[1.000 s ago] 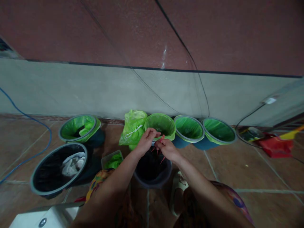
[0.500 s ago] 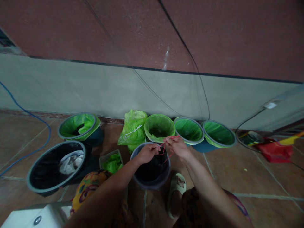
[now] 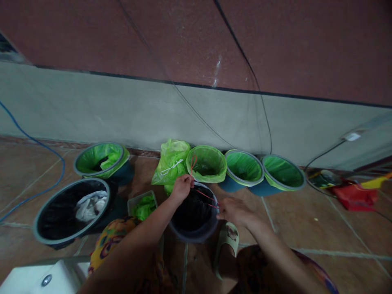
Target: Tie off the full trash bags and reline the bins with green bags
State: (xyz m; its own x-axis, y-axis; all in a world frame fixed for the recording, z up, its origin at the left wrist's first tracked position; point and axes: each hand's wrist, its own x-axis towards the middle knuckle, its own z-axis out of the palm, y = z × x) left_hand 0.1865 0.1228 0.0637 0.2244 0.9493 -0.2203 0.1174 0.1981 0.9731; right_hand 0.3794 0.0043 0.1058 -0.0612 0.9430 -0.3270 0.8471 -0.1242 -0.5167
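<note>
A thin red string (image 3: 204, 194) stretches between my hands above a round bin (image 3: 193, 237) with a black liner (image 3: 191, 214) inside. My left hand (image 3: 183, 188) is closed on the string over the bin's far left rim, and a loop of it sticks up above the fingers. My right hand (image 3: 232, 209), slightly blurred, pinches the string's other part beside the bin's right rim. Just behind stands a bin with a green liner (image 3: 211, 178). To its left sits a tied green bag (image 3: 173, 157) with a white string.
More green-lined bins stand along the wall, on the right (image 3: 245, 165) and left (image 3: 99, 159). A large black-lined bin (image 3: 41, 216) holds whitish material. Near my left forearm is a small tub of green plastic (image 3: 145, 208). A red dustpan-like object (image 3: 355, 196) and cables lie right.
My hands have moved apart, drawing the red string out between them. The left went up and left, the right came down toward me. A red loop now rises above my left hand.
</note>
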